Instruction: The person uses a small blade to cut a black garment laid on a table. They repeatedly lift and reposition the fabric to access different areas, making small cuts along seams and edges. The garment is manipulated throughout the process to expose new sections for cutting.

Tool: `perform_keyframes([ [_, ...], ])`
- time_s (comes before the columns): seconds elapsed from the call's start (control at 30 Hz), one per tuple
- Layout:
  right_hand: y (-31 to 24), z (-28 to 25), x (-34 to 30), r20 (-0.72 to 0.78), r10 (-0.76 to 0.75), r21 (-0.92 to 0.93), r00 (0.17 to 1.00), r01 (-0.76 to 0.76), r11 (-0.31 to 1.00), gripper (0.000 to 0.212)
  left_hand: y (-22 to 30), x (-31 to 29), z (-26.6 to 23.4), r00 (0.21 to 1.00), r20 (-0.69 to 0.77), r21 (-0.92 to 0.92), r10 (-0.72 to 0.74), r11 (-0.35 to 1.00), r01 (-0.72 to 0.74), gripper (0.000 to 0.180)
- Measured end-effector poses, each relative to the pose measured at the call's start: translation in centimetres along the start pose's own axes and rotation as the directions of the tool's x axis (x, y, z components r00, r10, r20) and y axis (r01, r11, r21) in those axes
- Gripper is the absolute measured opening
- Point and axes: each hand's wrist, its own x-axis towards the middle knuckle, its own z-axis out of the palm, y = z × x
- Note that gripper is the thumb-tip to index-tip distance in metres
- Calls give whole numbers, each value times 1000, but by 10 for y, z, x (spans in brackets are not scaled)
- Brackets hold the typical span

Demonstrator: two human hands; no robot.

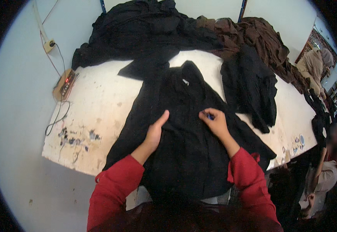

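A black garment [191, 154] with long sleeves lies spread in front of me, its lower end hanging over the table's near edge. My left hand [156, 131] rests on its left part, thumb stretched out and the other fingers mostly hidden from view. On the right side of the garment, my right hand [216, 123] is closed in a pinch around a small dark blue object [210, 116], too covered to name its kind. Near the garment's collar a small white spot, perhaps a label [185, 81], shows against the black cloth.
Black cloth [137, 31] is heaped at the back, with brown cloth [261, 38] beside it. A folded black piece [249, 87] lies right on the white table [99, 91]. A small control box [65, 86] with a cable sits left. Other people [315, 63] are at the right.
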Motion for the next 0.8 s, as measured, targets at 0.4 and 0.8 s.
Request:
perform_keyframes([
  [0.4, -9, -12, -12, 110, -189, -26, 976, 193, 981, 23, -17, -79, 1, 1000, 18, -38, 5, 999, -4, 63],
  [0.8, -99, 9, -137, 212, -50, 168, 976, 14, 986, 20, -39, -122, -6, 994, 17, -140, -110, 984, 111, 50],
])
